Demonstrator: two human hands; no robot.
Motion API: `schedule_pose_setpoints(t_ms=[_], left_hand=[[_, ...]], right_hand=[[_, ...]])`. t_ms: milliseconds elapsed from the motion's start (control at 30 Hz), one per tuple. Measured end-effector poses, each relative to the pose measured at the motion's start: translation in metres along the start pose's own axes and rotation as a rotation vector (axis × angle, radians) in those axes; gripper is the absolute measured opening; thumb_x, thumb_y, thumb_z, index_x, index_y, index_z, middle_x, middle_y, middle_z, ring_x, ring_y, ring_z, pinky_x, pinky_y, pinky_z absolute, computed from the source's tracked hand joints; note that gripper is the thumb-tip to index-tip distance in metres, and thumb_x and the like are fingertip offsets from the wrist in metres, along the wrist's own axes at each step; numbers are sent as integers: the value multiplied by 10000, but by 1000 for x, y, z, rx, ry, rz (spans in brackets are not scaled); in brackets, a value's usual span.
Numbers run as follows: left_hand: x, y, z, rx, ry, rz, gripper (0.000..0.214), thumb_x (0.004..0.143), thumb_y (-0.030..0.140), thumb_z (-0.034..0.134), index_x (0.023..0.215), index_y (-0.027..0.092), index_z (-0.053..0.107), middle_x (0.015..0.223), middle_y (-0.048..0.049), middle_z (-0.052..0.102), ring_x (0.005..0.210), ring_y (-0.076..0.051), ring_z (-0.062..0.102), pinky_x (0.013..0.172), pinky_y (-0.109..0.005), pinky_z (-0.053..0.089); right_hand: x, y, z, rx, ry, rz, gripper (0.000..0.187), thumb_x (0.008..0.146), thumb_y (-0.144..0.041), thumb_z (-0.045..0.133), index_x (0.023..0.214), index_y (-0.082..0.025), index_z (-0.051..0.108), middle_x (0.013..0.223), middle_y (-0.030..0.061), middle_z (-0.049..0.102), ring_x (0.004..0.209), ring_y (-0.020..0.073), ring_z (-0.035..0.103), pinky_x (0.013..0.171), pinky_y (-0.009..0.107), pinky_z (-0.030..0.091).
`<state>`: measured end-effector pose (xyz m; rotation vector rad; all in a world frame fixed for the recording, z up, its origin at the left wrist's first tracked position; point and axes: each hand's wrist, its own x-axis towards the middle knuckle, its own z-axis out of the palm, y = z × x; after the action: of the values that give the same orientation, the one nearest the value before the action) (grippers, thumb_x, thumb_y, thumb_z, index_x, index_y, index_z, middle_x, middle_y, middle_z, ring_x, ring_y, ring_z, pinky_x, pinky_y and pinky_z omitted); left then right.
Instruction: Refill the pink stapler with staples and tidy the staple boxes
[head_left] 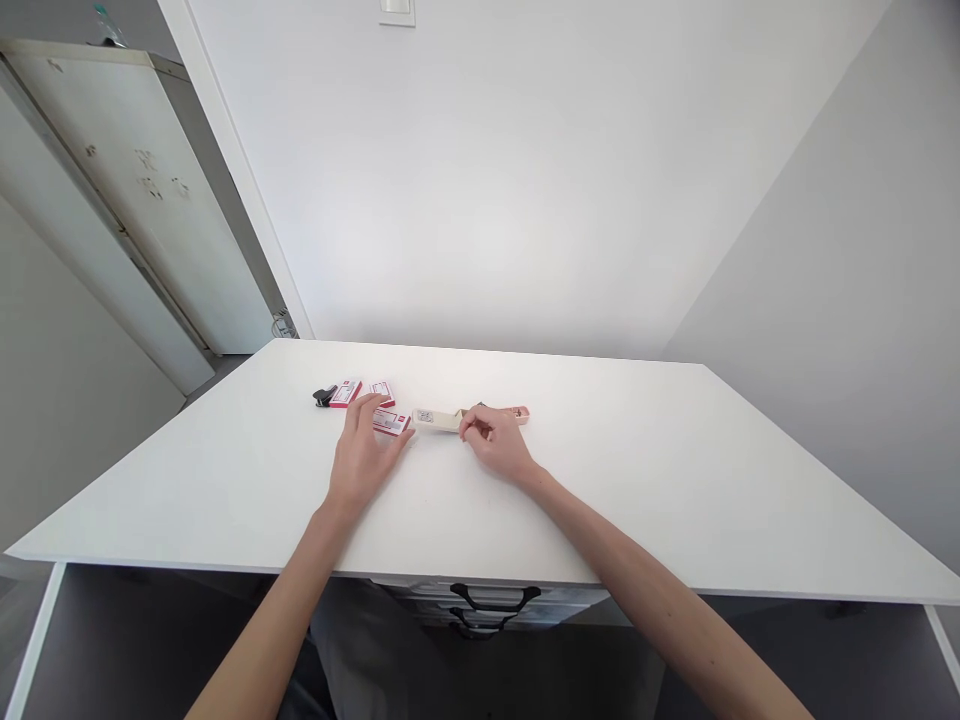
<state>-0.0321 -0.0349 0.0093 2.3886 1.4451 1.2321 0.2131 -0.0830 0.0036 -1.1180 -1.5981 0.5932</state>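
Two bare hands at work on a white table (622,480), seen from above. The right hand (499,438) is closed in a pinch, its fingertips meeting at the middle of a long pale piece (437,420) that lies flat, a printed patch on its left end. Whether the fingers grip the piece itself or something small at its edge cannot be told. A pink part (520,413) shows beyond the knuckles; the hand hides whether the two join. A pinch of this kind presumably serves for fine handling. The left hand (361,455) is open, thumb and fingers spread around a red-and-white box (391,422) just left of the pale piece, perhaps to steady it. Two similar boxes, a left box (346,393) and a right box (381,391), lie behind, with a small black tool (324,397) beside the former; the grouping probably keeps all within easy reach.

The tabletop is smooth and matt; its rear edge faces a pale wall (487,200) bearing a switch (397,12). Drawers with dark handles (495,598) sit below the front edge. At far left stands a stained, off-white cabinet (142,180).
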Motion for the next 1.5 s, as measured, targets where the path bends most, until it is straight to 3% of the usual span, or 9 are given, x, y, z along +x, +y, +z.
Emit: schedule_pose_setpoints(t_ms=[300,367,467,600,700,867,967,1133,1500], left_hand=[[0,9,1,-47,260,206,604,950,390,773,1445,238,462,1479,-180,569,1462,-354,529,1118,-562,542],[-2,14,1,-75,235,313,605,951,359,778,1450,251,452,1487,-181,558,1453,-342,543,1124,-562,546],[-6,21,5,-95,112,457,602,972,314,754,1473,270,425,1509,-183,548,1430,-323,572,1088,-535,584],[-10,26,9,-133,1,547,646,968,329,762,1501,285,401,1550,-193,522,1440,-324,569,1069,-534,599],[-11,26,8,-229,-22,487,686,936,383,798,1490,280,407,1552,-193,527,1472,-340,539,1123,-570,556],[-15,27,5,-399,-75,188,396,1052,353,597,1413,256,468,1391,-146,669,1258,-271,698,1067,-484,579],[-16,33,4,-517,-137,63,337,1016,395,653,1297,253,535,1293,-119,721,1201,-274,725,1029,-460,588],[-13,42,2,-786,-268,-2,280,983,379,717,1166,246,551,1252,-100,726,1231,-255,701,1095,-456,537],[-3,42,-7,-989,-190,-194,303,937,499,760,1028,234,646,996,-52,720,902,-207,702,888,-385,596]], right_hand=[[-5,-3,10,94,-258,64,128,870,-153,577,851,-221,684,752,-14,678,605,134,525,592,272,404],[-5,-5,11,164,-299,101,98,957,-255,597,998,-228,682,795,-21,688,574,122,536,591,277,434],[-4,-9,12,262,-349,127,249,1037,-439,590,1159,-229,649,899,-5,705,623,129,617,665,304,507],[-4,-14,12,288,-363,134,351,1060,-536,566,944,-209,621,759,-23,630,662,147,648,672,298,499],[-2,-15,9,361,-402,183,398,1058,-579,558,923,-208,605,689,-34,611,589,138,625,577,276,454],[1,-12,2,578,-517,250,421,1043,-606,576,1009,-192,643,809,20,714,592,129,650,533,255,459],[2,-10,-1,652,-584,287,423,1020,-607,620,977,-187,653,770,19,708,591,132,639,518,250,458],[2,-9,-1,745,-660,336,399,1018,-571,652,946,-179,663,737,14,694,554,123,599,511,251,459],[-1,-8,5,715,-521,386,488,1030,-669,570,975,-190,640,795,23,689,560,122,621,486,243,466]])
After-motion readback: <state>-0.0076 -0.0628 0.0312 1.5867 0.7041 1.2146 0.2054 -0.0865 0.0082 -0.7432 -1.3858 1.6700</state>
